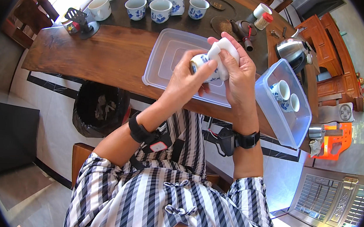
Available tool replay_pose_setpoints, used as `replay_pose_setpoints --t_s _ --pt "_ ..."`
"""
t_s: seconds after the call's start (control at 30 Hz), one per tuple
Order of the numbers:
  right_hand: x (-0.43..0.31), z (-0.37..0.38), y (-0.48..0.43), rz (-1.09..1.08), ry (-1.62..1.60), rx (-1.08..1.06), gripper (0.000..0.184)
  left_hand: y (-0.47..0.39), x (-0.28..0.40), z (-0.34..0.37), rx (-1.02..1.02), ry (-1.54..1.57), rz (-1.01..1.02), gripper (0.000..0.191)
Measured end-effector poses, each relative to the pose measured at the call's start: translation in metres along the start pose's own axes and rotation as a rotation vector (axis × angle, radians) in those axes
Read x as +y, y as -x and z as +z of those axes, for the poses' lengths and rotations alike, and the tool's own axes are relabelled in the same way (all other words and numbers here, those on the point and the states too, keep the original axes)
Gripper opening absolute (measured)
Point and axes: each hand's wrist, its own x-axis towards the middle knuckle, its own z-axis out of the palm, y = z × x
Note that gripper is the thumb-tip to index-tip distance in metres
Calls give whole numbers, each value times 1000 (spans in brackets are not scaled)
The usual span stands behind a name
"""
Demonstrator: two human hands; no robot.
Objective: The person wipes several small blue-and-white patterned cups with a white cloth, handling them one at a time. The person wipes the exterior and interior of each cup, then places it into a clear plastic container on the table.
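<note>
My left hand (189,71) grips a blue-and-white porcelain teacup (201,60) tilted on its side, its foot towards the left. A folded white tissue or cloth (224,53) is pressed over the cup's other end by my right hand (243,73). Below both hands lies a translucent plastic lid (171,53) on the wooden table. To the right, a clear plastic box (283,123) has two similar teacups (280,90) lying tilted in it. Several more teacups (160,11) stand upright on the dark tea tray beyond the lid; one of them leans.
A brown teapot (242,29), a red-capped jar (263,21) and a steel kettle (291,51) stand at the right. A white mug (100,8) and a black slotted spatula (79,21) are at the left. Below the table edge stands a black-lined bin (100,109).
</note>
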Motion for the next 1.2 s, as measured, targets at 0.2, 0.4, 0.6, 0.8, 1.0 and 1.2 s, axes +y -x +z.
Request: replay_pose_setpoints --t_s 0.2,0.4,0.6,0.8,1.0,1.2 --pt "-8 -1 2 -153 138 -165 52 -8 11 -4 -38 261 -137 52" --pt "-19 -24 14 -114 157 -133 53 -12 18 -20 -17 363 -144 41" --pt "-11 -19 13 -13 -306 194 33 -6 19 -11 54 286 -138 45" --pt "6 0 26 68 58 124 42 -6 17 -3 37 384 -124 48" --pt "-12 -26 32 -75 472 -217 47 -5 20 -11 -20 478 -218 50" --pt "-17 -27 35 -46 694 -242 43 -1 22 -2 12 363 -225 49"
